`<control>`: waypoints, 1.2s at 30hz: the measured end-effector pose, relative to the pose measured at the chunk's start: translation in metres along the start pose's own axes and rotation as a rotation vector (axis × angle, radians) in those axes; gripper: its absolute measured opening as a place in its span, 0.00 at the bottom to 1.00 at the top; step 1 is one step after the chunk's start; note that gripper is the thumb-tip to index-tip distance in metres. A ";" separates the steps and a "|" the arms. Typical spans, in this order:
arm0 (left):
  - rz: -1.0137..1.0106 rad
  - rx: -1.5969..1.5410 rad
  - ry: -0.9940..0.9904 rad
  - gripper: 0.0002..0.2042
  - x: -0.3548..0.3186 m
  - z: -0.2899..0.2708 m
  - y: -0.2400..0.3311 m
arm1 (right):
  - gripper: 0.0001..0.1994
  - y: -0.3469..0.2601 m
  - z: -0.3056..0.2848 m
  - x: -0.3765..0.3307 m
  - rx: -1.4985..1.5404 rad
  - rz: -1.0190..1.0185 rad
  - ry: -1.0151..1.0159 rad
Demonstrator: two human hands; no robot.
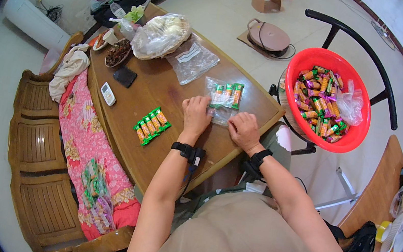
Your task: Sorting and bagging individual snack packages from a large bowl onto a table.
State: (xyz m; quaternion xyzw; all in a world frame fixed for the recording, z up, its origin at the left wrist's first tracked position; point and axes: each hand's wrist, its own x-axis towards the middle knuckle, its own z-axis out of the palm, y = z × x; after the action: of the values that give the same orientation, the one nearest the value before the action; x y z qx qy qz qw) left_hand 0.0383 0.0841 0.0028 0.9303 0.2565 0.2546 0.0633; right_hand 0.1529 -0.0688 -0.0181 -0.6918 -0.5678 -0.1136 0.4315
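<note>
A clear plastic bag lies near the table's right end. Inside it is a row of several small snack packets in green and orange wrappers. My left hand is at the bag's left edge, its fingers curled against the plastic. On the opposite side, my right hand has its fingers bent in at the bag's lower right corner. Both hands appear to pinch the film, though the fingertips are partly hidden. A second row of wrapped snacks rests on the wood left of my left hand.
An empty clear bag lies beyond, beside a plastic-covered basket. A white remote and dark phone are farther left. Right of the table, a red basin of wrapped snacks stands on a black-framed chair.
</note>
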 end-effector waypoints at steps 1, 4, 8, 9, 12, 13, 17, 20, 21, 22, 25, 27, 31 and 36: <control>0.001 0.000 -0.002 0.17 -0.001 -0.001 0.000 | 0.07 0.000 0.000 0.000 0.010 0.003 0.002; 0.037 0.023 -0.012 0.16 -0.003 -0.004 0.001 | 0.07 0.000 -0.001 0.000 0.018 0.005 0.003; 0.026 -0.029 -0.005 0.13 -0.004 -0.003 0.001 | 0.07 -0.001 -0.001 0.001 0.032 -0.001 0.073; 0.002 -0.032 -0.027 0.11 -0.004 -0.002 0.002 | 0.07 -0.001 0.000 -0.001 0.032 0.016 0.062; 0.005 -0.015 -0.004 0.09 -0.008 -0.002 0.000 | 0.07 -0.001 0.001 -0.002 0.036 0.032 0.047; 0.005 -0.014 -0.004 0.09 -0.010 -0.003 0.000 | 0.07 -0.001 0.001 -0.003 0.041 0.035 0.043; 0.000 0.009 -0.001 0.08 -0.020 -0.009 -0.001 | 0.07 0.000 0.000 -0.003 0.074 0.012 0.009; 0.007 0.020 0.019 0.08 -0.026 -0.013 -0.002 | 0.07 -0.001 0.001 -0.004 0.096 -0.022 -0.030; 0.006 0.024 0.023 0.08 -0.027 -0.014 -0.002 | 0.07 0.000 0.001 -0.004 0.109 -0.040 -0.020; 0.004 0.025 0.025 0.08 -0.027 -0.014 -0.002 | 0.07 0.000 0.001 -0.003 0.121 -0.060 -0.010; -0.002 0.033 0.041 0.08 -0.026 -0.012 -0.004 | 0.07 0.000 0.001 -0.003 0.109 -0.062 -0.027; -0.015 0.053 0.051 0.08 -0.025 -0.011 -0.005 | 0.07 -0.001 0.001 -0.003 0.093 -0.067 -0.042; -0.030 0.069 0.062 0.08 -0.023 -0.008 -0.005 | 0.06 -0.002 -0.001 -0.001 0.066 -0.074 -0.071; -0.007 0.111 0.046 0.08 -0.024 -0.011 -0.004 | 0.05 -0.002 -0.001 -0.001 0.061 -0.091 -0.070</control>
State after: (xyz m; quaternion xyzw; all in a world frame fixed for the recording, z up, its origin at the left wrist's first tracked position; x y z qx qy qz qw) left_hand 0.0134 0.0758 0.0006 0.9253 0.2750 0.2612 0.0068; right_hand 0.1515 -0.0704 -0.0172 -0.6555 -0.6166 -0.0914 0.4264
